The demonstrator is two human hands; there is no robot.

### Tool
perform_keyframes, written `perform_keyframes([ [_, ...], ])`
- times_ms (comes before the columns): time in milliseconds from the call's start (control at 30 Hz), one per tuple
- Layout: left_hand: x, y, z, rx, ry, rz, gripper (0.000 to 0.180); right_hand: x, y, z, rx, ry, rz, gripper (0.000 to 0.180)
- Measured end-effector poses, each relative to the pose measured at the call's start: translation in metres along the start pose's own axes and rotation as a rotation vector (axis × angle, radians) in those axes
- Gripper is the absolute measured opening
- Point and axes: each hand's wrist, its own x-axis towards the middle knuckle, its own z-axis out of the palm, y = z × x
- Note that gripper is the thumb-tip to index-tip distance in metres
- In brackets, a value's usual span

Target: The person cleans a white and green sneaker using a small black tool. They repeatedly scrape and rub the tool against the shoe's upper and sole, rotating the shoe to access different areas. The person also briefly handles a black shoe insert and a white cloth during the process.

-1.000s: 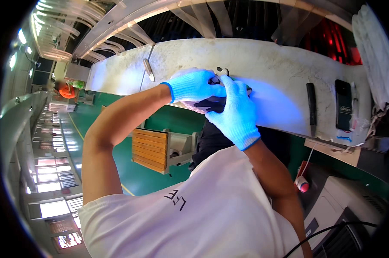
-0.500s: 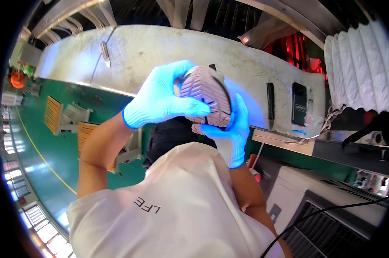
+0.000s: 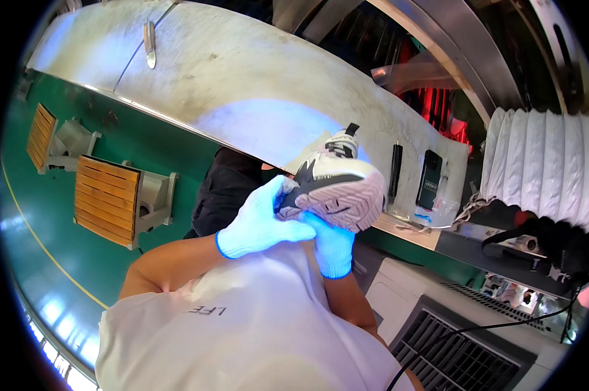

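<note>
Both blue-gloved hands hold 1 grey-and-white sneaker, sole toward the camera, above the long pale worktable. Left hand fingers wrap its side; right hand cups underneath.

A grey and white sneaker with dark panels is held up, tilted, its pale ridged sole facing the camera. The gloved fingers of both hands clasp it from below, at the near edge of the sole.
</note>
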Motion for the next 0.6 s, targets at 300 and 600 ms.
perform_keyframes([
  [300, 0.024, 0.000, -0.020, 0.548, -0.100, 0.241, 0.060, -0.013, -0.119, -0.012, -0.183, -0.083, -0.652, 0.088],
  [600, 0.005, 0.035, -0.054, 0.390, -0.130, 0.597, 0.063, -0.001, -0.114, 0.048, -0.506, -0.303, -0.968, 0.086],
])
